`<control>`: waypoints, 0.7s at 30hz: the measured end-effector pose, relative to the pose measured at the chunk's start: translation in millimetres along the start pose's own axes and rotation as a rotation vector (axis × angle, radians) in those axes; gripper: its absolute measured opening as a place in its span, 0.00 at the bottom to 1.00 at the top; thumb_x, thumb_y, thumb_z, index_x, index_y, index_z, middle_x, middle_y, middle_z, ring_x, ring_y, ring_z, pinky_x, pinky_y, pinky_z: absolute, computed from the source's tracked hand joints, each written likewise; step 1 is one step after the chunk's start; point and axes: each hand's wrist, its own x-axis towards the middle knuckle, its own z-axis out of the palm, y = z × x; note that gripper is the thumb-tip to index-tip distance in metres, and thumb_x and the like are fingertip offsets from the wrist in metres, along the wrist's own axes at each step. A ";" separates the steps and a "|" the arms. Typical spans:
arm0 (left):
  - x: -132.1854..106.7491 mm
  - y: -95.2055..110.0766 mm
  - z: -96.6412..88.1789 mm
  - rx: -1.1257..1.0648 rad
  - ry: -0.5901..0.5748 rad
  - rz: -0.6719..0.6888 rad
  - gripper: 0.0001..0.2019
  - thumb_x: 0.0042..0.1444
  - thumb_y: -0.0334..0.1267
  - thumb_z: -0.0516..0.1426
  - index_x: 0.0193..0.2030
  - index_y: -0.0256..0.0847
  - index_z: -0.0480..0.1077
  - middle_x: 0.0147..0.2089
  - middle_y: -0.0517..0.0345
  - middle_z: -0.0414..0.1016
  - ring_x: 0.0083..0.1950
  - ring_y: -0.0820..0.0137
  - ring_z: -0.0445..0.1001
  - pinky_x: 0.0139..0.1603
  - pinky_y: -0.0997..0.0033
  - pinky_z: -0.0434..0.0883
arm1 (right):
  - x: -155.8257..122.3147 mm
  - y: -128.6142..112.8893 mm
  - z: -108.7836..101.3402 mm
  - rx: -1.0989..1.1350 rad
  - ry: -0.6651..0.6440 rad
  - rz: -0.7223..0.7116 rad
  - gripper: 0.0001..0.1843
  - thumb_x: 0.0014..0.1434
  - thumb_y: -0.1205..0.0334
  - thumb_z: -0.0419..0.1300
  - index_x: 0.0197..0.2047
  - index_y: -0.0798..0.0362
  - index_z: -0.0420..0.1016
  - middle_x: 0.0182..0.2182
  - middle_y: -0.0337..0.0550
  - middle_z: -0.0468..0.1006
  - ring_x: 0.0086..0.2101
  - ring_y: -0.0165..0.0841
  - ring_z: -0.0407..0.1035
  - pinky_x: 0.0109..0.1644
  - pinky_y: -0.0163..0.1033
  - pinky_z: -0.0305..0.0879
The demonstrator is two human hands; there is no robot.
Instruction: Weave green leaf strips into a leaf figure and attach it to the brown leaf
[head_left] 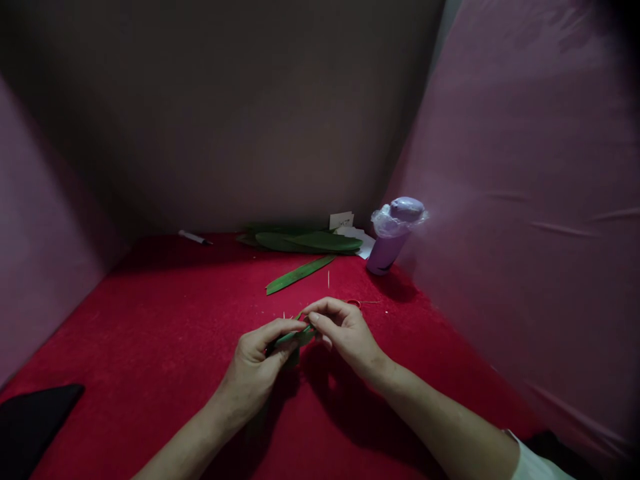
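Both hands meet over the red cloth, pinching a folded green leaf between them. My left hand grips the leaf's left part, with thumb below and fingers above. On the other side, my right hand pinches the leaf's right end between thumb and index finger. Part of the leaf is hidden behind the fingers. Just beyond the hands, a cut leaf strip lies flat, with a thin toothpick-like stick to its right. Red-handled scissors, partly hidden, lie beside my right hand.
A pile of long green leaves lies at the back, beside white paper cards. A purple cup with clear plastic stands back right. A pen is back left, a black object front left. Pink sheets border the sides.
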 end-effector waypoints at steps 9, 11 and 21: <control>3.0 1.2 -2.1 0.055 0.051 0.045 0.12 0.54 0.31 0.56 0.43 0.48 0.74 0.41 0.59 0.76 0.40 0.70 0.73 0.39 0.74 0.70 | -0.2 1.9 1.9 0.008 -0.058 -0.010 0.13 0.51 0.58 0.61 0.41 0.53 0.74 0.29 0.39 0.73 0.28 0.27 0.66 0.32 0.34 0.61; 3.6 1.1 -2.3 0.077 0.049 0.056 0.11 0.55 0.32 0.55 0.43 0.47 0.74 0.40 0.58 0.76 0.39 0.70 0.73 0.38 0.73 0.70 | -0.6 2.2 2.0 0.024 -0.072 0.027 0.15 0.51 0.58 0.61 0.42 0.53 0.74 0.30 0.39 0.73 0.30 0.28 0.66 0.32 0.34 0.60; 1.0 -2.3 -4.4 0.166 0.037 0.126 0.12 0.56 0.31 0.53 0.44 0.45 0.73 0.38 0.56 0.74 0.37 0.70 0.72 0.37 0.71 0.69 | -4.8 2.5 3.2 0.383 -0.086 0.235 0.17 0.45 0.62 0.66 0.40 0.54 0.72 0.30 0.37 0.70 0.25 0.23 0.61 0.28 0.31 0.58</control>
